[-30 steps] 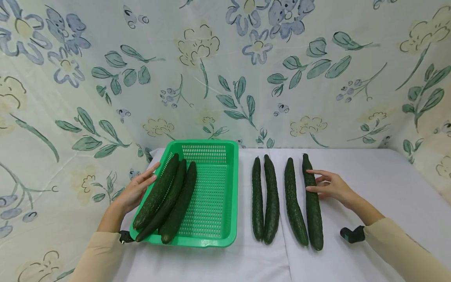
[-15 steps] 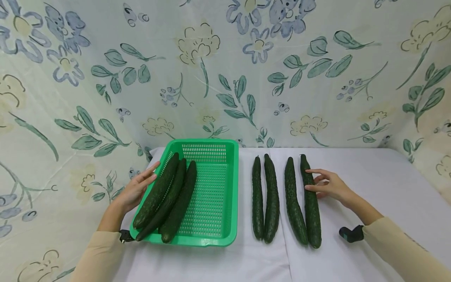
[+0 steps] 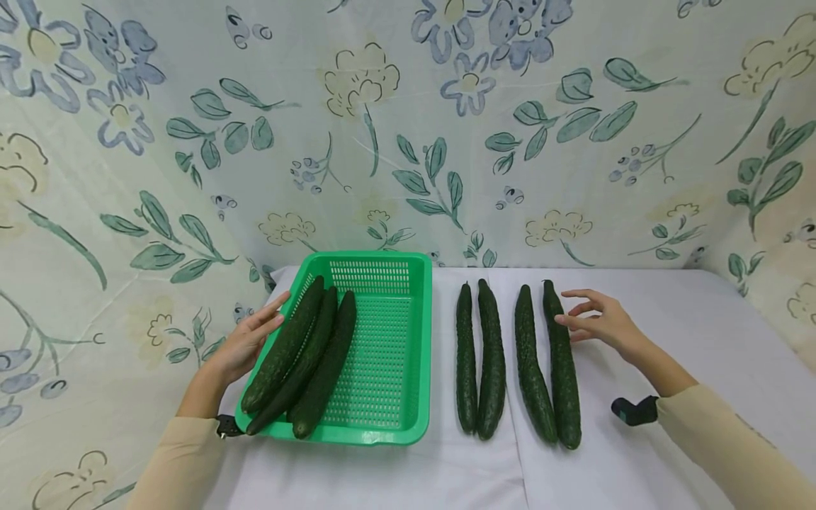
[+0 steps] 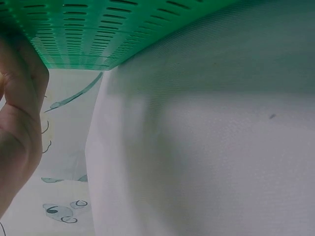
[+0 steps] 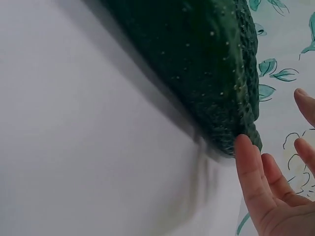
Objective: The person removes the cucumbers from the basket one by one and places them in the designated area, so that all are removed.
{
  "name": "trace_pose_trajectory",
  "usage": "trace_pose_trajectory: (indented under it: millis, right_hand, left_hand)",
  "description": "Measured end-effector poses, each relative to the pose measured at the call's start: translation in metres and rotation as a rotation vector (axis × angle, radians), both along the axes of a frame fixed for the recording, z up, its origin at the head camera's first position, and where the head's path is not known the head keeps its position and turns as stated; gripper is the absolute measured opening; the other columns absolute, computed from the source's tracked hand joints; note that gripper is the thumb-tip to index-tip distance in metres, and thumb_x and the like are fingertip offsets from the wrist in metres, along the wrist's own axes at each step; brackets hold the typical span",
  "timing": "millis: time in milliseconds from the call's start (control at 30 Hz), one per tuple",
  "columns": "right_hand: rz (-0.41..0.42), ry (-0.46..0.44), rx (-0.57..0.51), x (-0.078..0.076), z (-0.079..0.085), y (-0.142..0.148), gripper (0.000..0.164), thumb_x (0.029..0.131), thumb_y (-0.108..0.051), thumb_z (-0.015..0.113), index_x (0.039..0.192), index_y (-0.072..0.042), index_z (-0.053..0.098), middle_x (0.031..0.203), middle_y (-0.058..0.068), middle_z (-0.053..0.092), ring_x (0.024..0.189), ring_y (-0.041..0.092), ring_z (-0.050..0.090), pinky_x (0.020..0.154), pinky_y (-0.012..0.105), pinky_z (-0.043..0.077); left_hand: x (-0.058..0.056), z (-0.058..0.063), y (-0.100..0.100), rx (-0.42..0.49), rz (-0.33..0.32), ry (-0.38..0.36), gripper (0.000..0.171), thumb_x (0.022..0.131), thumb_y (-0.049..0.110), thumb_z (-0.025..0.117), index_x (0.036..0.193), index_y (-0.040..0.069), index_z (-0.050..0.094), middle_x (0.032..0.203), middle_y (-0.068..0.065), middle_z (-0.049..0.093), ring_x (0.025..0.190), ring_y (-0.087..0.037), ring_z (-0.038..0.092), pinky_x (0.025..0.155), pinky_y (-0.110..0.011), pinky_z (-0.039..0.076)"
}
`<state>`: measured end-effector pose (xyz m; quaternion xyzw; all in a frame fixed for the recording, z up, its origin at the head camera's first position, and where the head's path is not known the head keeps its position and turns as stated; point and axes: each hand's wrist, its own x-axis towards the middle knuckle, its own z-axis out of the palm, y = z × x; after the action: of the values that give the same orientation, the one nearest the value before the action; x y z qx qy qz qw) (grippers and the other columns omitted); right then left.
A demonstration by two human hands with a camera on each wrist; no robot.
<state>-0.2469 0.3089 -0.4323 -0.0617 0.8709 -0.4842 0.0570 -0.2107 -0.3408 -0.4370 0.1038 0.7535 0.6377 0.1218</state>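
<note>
On the left, my left hand (image 3: 241, 348) lies against the outer left side of a green plastic basket (image 3: 417, 354), its fingers reaching along the rim; the left wrist view shows only part of this hand (image 4: 19, 113) beside the slotted wall. Three dark green cucumbers (image 3: 324, 368) lie together along the basket's left side. My right hand (image 3: 599, 322) is beside the upper part of the rightmost cucumber (image 3: 564, 375), fingers spread and not closed round it. A fingertip appears close to that cucumber's tip in the right wrist view; contact is unclear.
Left of the rightmost cucumber lies another cucumber (image 3: 534, 368), the two touching near their lower ends. A further pair, a thinner cucumber (image 3: 466, 361) and a thicker cucumber (image 3: 491, 361), lies nearer the basket. White cloth (image 3: 472, 474) covers the table; floral fabric (image 3: 408, 142) hangs behind.
The rightmost cucumber has shifted slightly left toward its neighbour. My right hand has let go of it and moved a little up and right. My left hand and the basket stay put.
</note>
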Motion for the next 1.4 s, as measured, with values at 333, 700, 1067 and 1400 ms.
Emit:
trace_pose_trajectory:
  millis: [333,700,1067,1400]
  right_hand:
    - [0.033,0.013,-0.053,-0.009,0.024,-0.019,0.071,0.094,-0.029,0.072,0.149,0.001,0.040,0.123,0.032,0.052,0.097,0.034,0.067,0.076,0.043,0.059]
    - [0.108,0.003,-0.169,-0.020,0.052,-0.064,0.067,0.093,-0.025,0.074,0.148,-0.002,0.043,0.121,0.029,0.054,0.091,0.029,0.069,0.081,0.049,0.057]
    - [0.156,-0.015,-0.284,-0.031,0.072,-0.110,0.061,0.094,-0.020,0.073,0.146,-0.003,0.046,0.124,0.028,0.054,0.097,0.039,0.067,0.081,0.048,0.058]
    - [0.179,-0.053,-0.365,-0.034,0.093,-0.156,0.058,0.094,-0.015,0.073,0.144,-0.003,0.047,0.121,0.025,0.054,0.093,0.037,0.068,0.079,0.044,0.059]
  left_hand:
    - [-0.002,-0.001,0.000,0.001,0.004,0.000,0.057,0.110,0.028,0.042,0.162,0.022,0.019,0.164,-0.017,-0.011,0.148,-0.034,-0.018,0.114,-0.061,-0.008]
    - [-0.002,-0.003,0.000,-0.007,0.003,0.010,0.057,0.110,0.027,0.042,0.162,0.022,0.019,0.164,-0.017,-0.010,0.147,-0.034,-0.019,0.114,-0.062,-0.009]
    - [0.000,-0.002,0.000,-0.004,0.005,-0.001,0.058,0.110,0.028,0.042,0.162,0.023,0.018,0.163,-0.017,-0.013,0.147,-0.037,-0.019,0.114,-0.062,-0.008]
    - [-0.001,-0.001,-0.001,0.000,0.000,0.008,0.058,0.110,0.027,0.042,0.162,0.023,0.018,0.164,-0.016,-0.012,0.147,-0.034,-0.020,0.114,-0.062,-0.010]
